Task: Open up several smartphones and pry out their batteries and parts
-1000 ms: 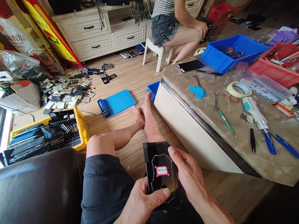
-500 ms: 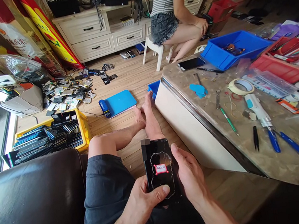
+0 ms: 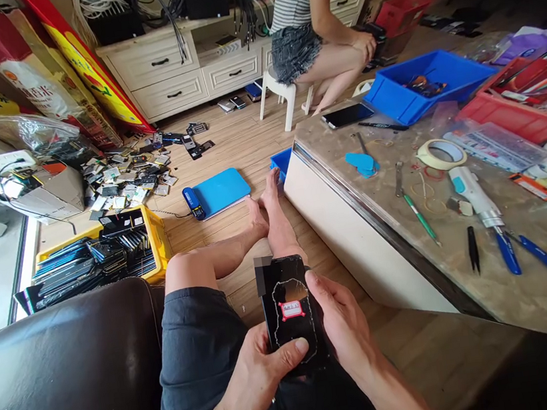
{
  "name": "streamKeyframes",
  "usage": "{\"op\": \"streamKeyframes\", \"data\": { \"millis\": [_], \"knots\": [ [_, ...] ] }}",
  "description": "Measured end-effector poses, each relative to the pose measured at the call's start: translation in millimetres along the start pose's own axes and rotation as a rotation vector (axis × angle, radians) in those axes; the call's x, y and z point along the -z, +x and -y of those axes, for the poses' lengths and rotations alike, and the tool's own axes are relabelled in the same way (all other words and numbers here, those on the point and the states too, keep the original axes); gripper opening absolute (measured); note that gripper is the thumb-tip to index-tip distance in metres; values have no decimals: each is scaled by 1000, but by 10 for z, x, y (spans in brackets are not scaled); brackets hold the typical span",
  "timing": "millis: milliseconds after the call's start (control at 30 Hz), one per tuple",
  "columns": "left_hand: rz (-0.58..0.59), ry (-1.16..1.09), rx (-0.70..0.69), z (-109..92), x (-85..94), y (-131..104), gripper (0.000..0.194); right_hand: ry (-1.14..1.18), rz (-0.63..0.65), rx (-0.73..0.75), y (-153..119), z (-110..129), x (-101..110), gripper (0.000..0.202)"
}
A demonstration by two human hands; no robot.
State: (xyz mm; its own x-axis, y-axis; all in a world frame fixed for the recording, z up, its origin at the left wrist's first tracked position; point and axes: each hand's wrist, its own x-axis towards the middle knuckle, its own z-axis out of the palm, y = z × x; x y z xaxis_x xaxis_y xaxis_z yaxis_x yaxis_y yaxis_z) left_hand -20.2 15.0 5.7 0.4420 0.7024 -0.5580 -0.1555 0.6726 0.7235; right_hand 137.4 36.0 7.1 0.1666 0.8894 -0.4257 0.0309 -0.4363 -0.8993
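Above my lap is a black phone [image 3: 294,340], or a phone-sized glossy panel, with a jagged pale outline and a small red-cornered white label on the side facing me. My left hand [image 3: 266,360] is closed round its lower left, with the thumb pressed flat on the front. Along the right edge lies my right hand [image 3: 343,317], its thumb upward and its other fingers hidden behind. Whether several pieces are stacked there I cannot tell.
On the right table [image 3: 409,241] lie a white-blue tool [image 3: 474,195], blue-handled pliers [image 3: 537,257], tweezers [image 3: 473,249] and tape [image 3: 441,153], near a blue bin [image 3: 391,102]. A yellow crate [image 3: 158,240] holds phone panels. Another person [image 3: 305,39] sits ahead on a stool.
The phone and both hands have shifted slightly left in view, and the phone is tilted a little differently. The grip looks the same.
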Motion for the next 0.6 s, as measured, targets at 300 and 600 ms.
{"op": "streamKeyframes", "data": {
  "millis": [300,600],
  "knots": [
    [-14,47,0,12,-2,15,52,-9,28,14,15,-20,7,58],
    [-21,77,0,-22,-9,-4,49,2,25,14,13,-25,8,58]
  ]
}}
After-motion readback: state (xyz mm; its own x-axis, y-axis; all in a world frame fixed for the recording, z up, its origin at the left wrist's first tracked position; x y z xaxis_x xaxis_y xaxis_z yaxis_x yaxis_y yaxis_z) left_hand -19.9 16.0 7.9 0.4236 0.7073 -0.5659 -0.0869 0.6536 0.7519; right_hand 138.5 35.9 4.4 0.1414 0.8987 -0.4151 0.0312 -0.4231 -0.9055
